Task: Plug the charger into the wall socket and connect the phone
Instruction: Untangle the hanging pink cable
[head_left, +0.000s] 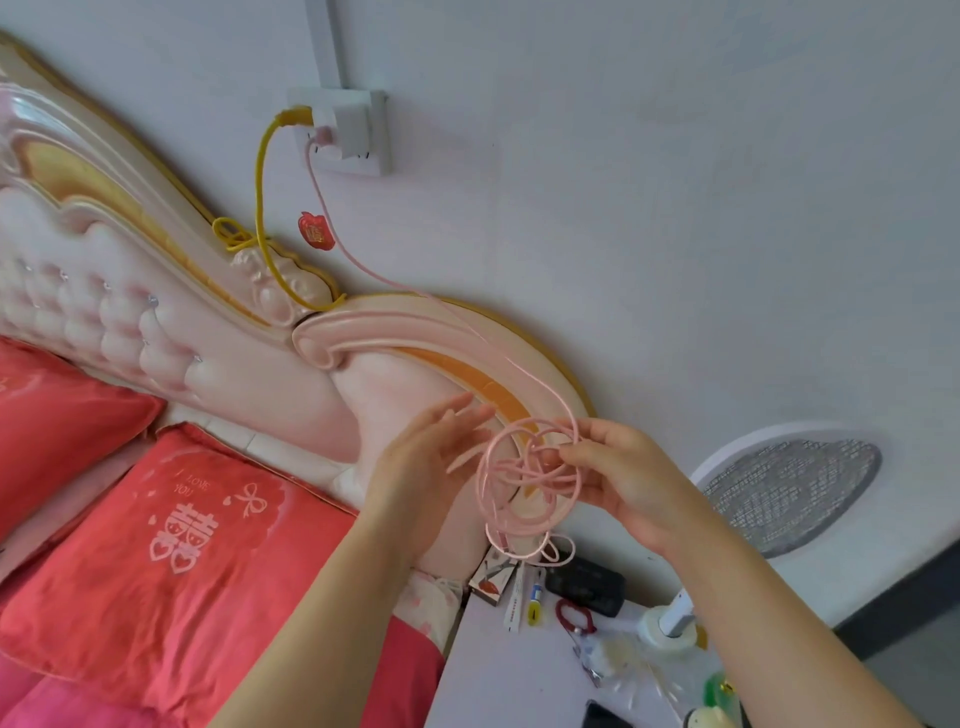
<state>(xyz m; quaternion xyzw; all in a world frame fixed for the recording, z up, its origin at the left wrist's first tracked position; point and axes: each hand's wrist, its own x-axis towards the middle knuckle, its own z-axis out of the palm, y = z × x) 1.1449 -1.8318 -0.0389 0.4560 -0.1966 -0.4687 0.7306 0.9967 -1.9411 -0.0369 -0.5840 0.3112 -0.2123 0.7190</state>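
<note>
Your right hand (618, 483) pinching pink cable (524, 483), lower centre; left hand (426, 467) hovering beside it, fingers (452, 410) straight; cable running to charger (353, 127) in wall socket (379, 162), upper left.

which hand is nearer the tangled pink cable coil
Right. The right hand pinches the pink cable coil with its fingers. The left hand is open just to the left of the coil and does not grip it.

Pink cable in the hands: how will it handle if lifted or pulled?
Likely floppy: the pink cable hangs in loose, tangled loops from the right hand. Probably light: a fingertip pinch holds it. Pulling may knot the loops or tug the charger, where it is plugged in.
</note>
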